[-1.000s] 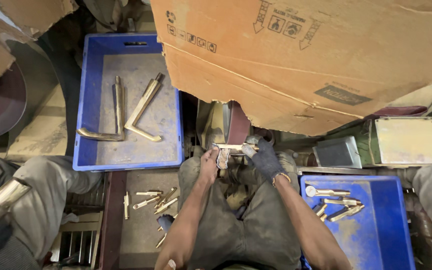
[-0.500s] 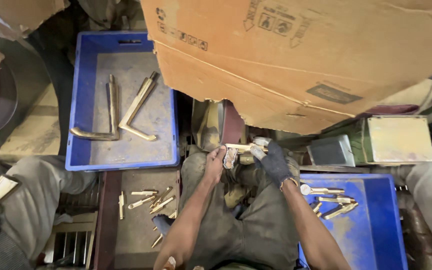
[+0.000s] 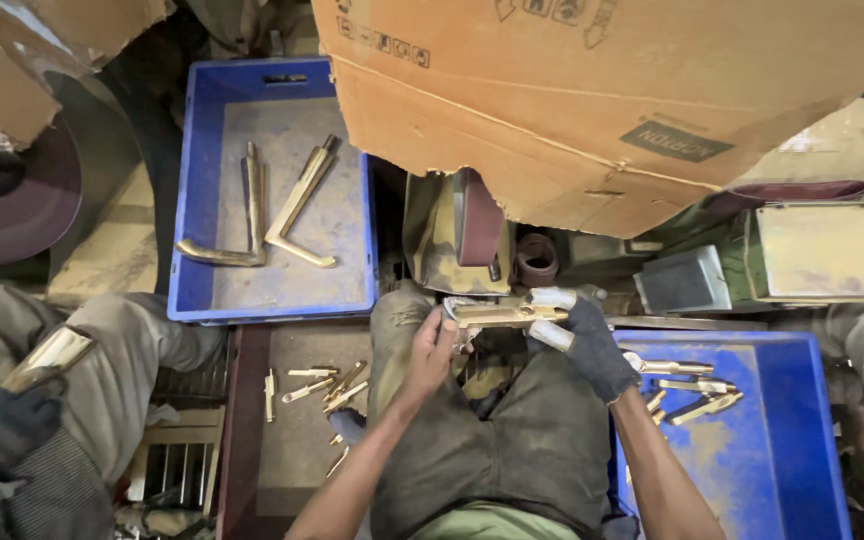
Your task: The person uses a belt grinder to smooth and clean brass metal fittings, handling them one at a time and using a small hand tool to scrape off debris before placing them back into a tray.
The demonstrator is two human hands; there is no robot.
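A brass bar [image 3: 500, 314] lies level between both hands above my lap, just below the sanding machine's belt wheel [image 3: 477, 230]. My left hand [image 3: 434, 350] is bare and grips the bar's left end. My right hand [image 3: 582, 335] wears a dark glove with pale fingertips and holds the bar's right end. Several small brass pieces [image 3: 324, 385] lie on a brown tray [image 3: 252, 440] by my left knee.
A blue crate [image 3: 192, 200] at upper left holds two L-shaped brass pieces [image 3: 277, 215]. Another blue crate [image 3: 782, 450] at right holds several brass parts [image 3: 687, 385]. A large cardboard sheet [image 3: 602, 90] overhangs the machine. A co-worker's gloved hand [image 3: 2, 425] holds a brass piece at left.
The view shifted slightly; both hands keep hold of the brass bar in the same spot below the belt wheel.
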